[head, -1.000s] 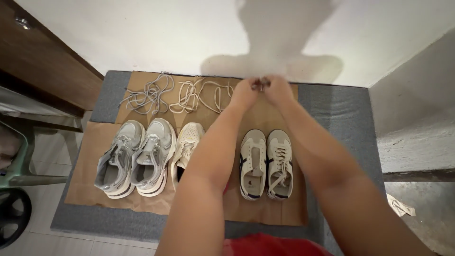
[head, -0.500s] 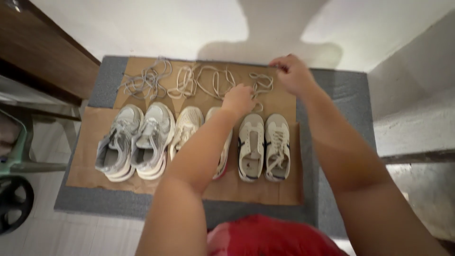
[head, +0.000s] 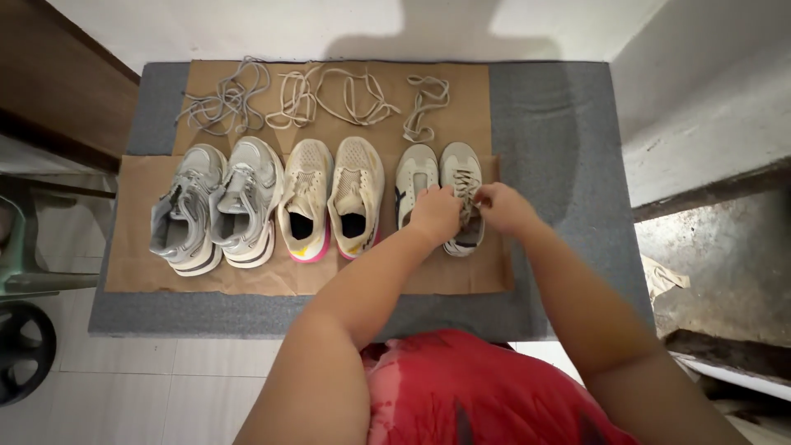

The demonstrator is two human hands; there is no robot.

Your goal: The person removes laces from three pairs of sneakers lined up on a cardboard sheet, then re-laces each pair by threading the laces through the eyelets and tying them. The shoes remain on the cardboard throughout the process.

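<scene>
Head view: we see both hands, left hand (head: 435,213) and right hand (head: 503,206), with fingers pinching the lace of the rightmost white sneaker (head: 463,191) on the brown paper (head: 140,247). The lace is probably soft and light (take its free end).

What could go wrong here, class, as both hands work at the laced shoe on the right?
The left hand and right hand pull at the rightmost white shoe, which touches its unlaced partner; a tug might shove both askew. The loose grey lace beyond lies close to others and could tangle.
</scene>
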